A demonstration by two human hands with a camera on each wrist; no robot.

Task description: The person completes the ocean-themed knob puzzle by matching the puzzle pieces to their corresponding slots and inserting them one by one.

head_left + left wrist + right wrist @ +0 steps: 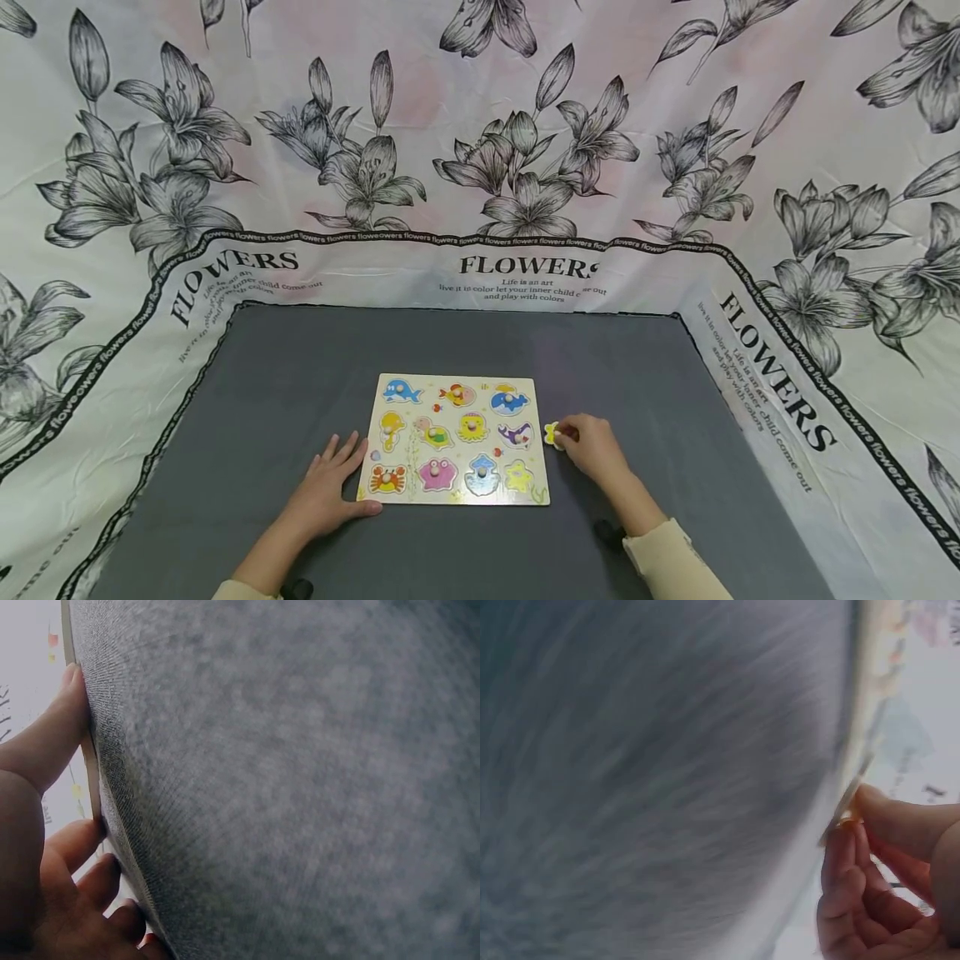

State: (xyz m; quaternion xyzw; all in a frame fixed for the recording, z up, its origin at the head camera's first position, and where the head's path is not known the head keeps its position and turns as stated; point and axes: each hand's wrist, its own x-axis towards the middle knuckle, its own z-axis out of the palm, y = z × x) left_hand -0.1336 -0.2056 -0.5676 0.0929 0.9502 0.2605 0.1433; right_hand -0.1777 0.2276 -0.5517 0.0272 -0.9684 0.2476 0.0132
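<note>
A wooden peg puzzle board (412, 454) with colourful sea animals lies on the grey cloth. My left hand (322, 487) rests at its left side, fingers spread; in the left wrist view the thumb (64, 724) lies along the board's edge. Just off the board's right edge, my right hand (596, 450) pinches a small yellow star-like puzzle piece (551, 434) between thumb and fingertips. In the right wrist view that thin piece (844, 806) is seen nearly edge-on, tilted. A yellow star shape (518, 477) shows at the board's lower right corner.
Grey cloth (300, 375) surrounds the board. Its white border carries printed "FLOWERS" lettering (525, 266), and beyond lies a sheet with black line-drawn lilies (525, 167). Dark wrist straps (609, 533) sit near the cream sleeves (675, 558).
</note>
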